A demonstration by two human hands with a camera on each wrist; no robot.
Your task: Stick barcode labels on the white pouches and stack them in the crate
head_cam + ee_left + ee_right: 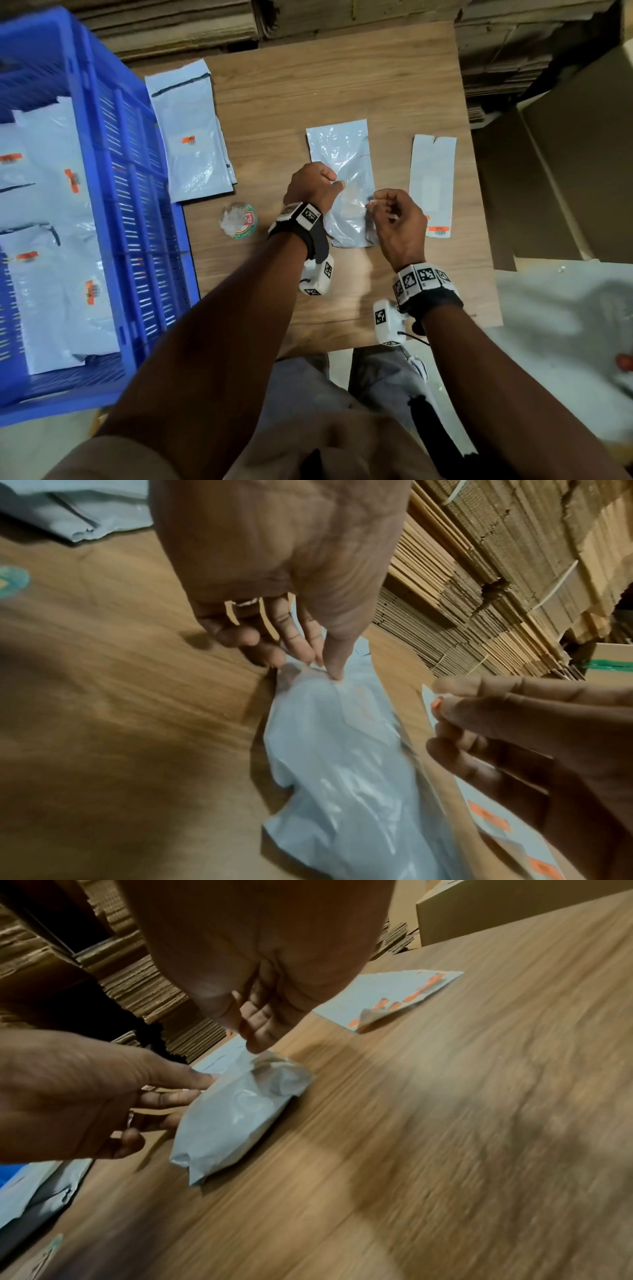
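The left hand (313, 186) is pressing its fingers down on a white pouch (342, 161) lying on the table (342, 85). The right hand (399, 222) is pinching a small orange label (436, 703) just above it.

Bare table (342, 78) beyond pouch (337, 147); crate (113, 137) blocks left.
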